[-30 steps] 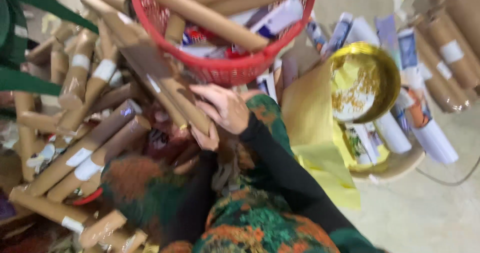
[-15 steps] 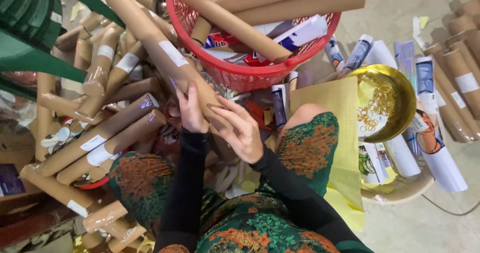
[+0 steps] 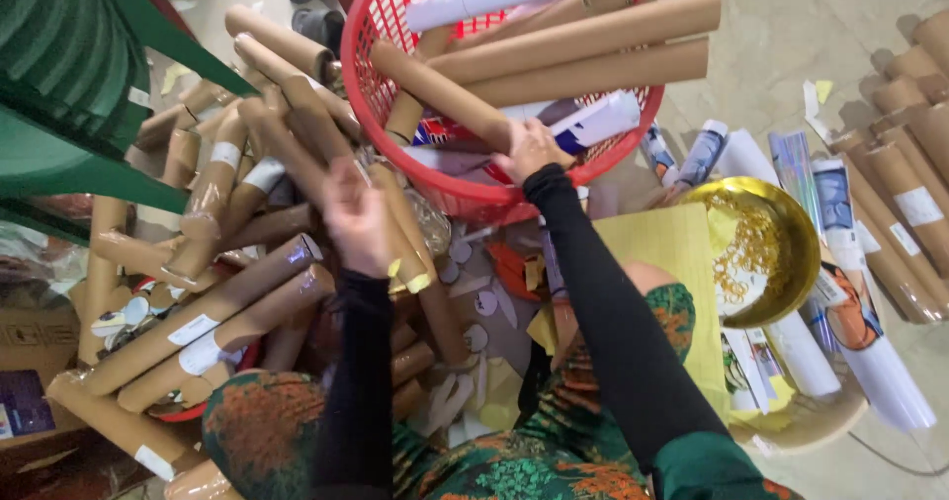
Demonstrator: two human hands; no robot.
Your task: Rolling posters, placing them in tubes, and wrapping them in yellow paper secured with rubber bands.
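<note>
hands split: left hand (image 3: 356,218) seemingly gripping tube (image 3: 395,225), right hand (image 3: 531,149) on basket tube (image 3: 440,95).

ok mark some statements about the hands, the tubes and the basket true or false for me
1. The right hand rests on a cardboard tube lying in the red basket. True.
2. The basket is blue and holds nothing. False: it is red and holds several cardboard tubes and rolled papers.
3. The left hand is at a tube in the pile outside the basket. True.
4. A gold bowl sits to the right of the basket. True.
5. Both arms wear white sleeves. False: the sleeves are black.
6. The green plastic chair stands at the right edge of the view. False: it is at the upper left.
</note>
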